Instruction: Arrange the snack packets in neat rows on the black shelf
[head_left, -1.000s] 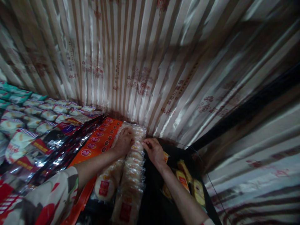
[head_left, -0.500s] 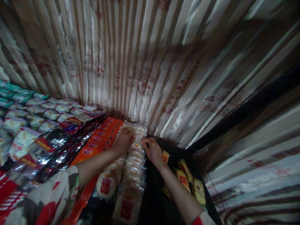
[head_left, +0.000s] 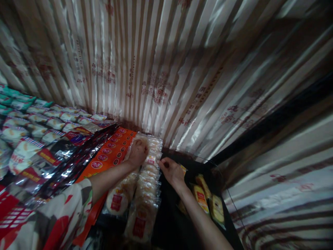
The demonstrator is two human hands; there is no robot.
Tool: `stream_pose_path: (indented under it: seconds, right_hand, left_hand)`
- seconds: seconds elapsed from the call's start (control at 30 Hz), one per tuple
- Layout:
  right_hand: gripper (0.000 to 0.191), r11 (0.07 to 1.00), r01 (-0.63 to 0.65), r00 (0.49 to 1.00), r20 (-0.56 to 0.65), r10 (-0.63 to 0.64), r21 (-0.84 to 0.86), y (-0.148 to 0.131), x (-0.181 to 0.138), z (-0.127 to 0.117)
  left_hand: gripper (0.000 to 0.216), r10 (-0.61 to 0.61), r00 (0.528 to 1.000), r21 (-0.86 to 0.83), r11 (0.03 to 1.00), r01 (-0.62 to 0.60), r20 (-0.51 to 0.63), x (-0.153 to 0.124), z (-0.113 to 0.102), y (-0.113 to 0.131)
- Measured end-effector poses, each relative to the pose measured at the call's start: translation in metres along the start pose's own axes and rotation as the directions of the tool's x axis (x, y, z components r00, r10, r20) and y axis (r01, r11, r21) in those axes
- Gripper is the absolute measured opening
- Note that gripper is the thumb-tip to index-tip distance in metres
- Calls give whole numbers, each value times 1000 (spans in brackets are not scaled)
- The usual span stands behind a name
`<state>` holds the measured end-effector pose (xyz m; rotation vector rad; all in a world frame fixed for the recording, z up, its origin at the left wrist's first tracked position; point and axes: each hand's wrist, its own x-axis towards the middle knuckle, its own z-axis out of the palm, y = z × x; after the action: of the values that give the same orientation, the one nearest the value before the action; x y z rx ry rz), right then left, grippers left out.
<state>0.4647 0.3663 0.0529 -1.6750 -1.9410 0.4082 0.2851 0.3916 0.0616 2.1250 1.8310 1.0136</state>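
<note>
Two overlapping rows of clear packets (head_left: pixel 147 180) with round, pale, flat baked pieces and red labels run away from me. My left hand (head_left: pixel 139 152) rests over the far end of the left row, fingers curled in. What it holds, if anything, is hidden beneath the fingers. On the other side, my right hand (head_left: pixel 171 170) has thumb and forefinger pinched together at the right edge of the right row, touching a packet's wrapper. An orange printed sheet (head_left: pixel 111 149) lies under and left of my left forearm.
Yellow wrapped snacks (head_left: pixel 201 198) lie on the black surface (head_left: pixel 169 215) near my right forearm. Dark shiny bags (head_left: pixel 65 156) and rows of white packets (head_left: pixel 26 152) fill the left. A striped curtain (head_left: pixel 156 69) hangs behind, crossed by a black pole (head_left: pixel 260 128) at right.
My left hand has curled tighter and shifted slightly left. My right hand has moved a little down and right along the row's edge. The packets look nearly the same.
</note>
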Motion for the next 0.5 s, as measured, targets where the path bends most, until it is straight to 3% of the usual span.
stream_pose_path:
  seconds: [0.1, 0.2, 0.5]
  right_hand:
    - [21, 994, -13, 993, 116, 0, 110, 5, -3, 2]
    - [17, 968, -26, 991, 137, -8, 248, 6, -2, 6]
    - [20, 967, 16, 999, -46, -5, 253, -5, -2, 15]
  left_hand:
    - [11, 12, 1000, -2, 1000, -12, 5, -1, -2, -1]
    - [11, 32, 999, -21, 999, -31, 25, -2, -3, -4]
    - [10, 104, 994, -88, 990, -106, -24, -13, -5, -17]
